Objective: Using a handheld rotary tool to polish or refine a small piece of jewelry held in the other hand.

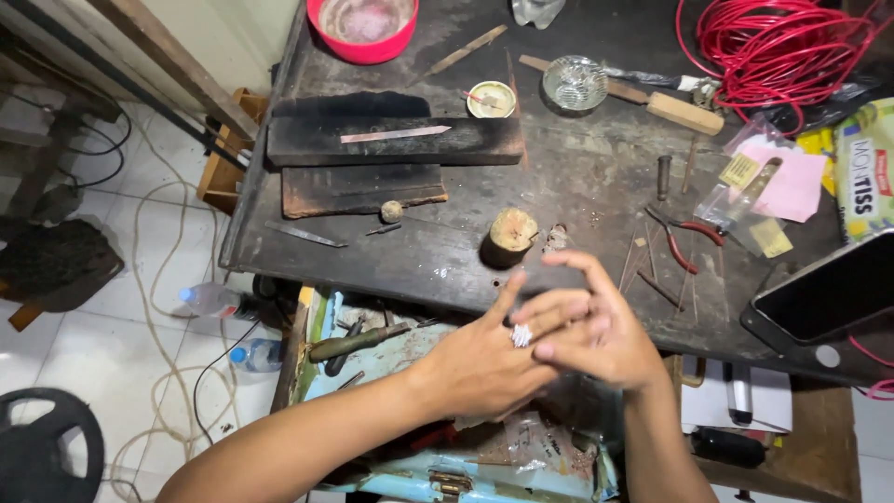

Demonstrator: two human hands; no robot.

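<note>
Both hands meet over the near edge of the tabletop [577,186]. The left hand [489,359] lies flat, fingers stretched out and close together, with a small sparkling ring [521,335] on one finger. The right hand [596,335] curls over those fingers from the other side; its fingertips [545,352] rest right at the ring, thumb arched above. Whether this grip truly pinches the ring or only touches it, I cannot tell, since the hand is blurred.

Just beyond the grip stands a short wooden stump [510,235]. Beyond and to the right of it lie red-handled pliers [687,235] among thin metal rods. Farther right sit a pink paper sheet [792,182], two small yellow labels, one square [739,170] and one oblong [771,237], and a clear plastic bag [736,207]. At the far right edge is a soft tissue pack [866,168], white with green and yellow print, and nearer, right of the grip, a dark phone [824,289] lying tilted.

Well beyond the grip are charred black blocks [391,140] carrying a metal strip, a small round tin [491,99], a mesh strainer [575,82], a pink bowl [363,28] and a coil of red wire [773,47]. Below the grip an open drawer [391,359] holds tools.
</note>
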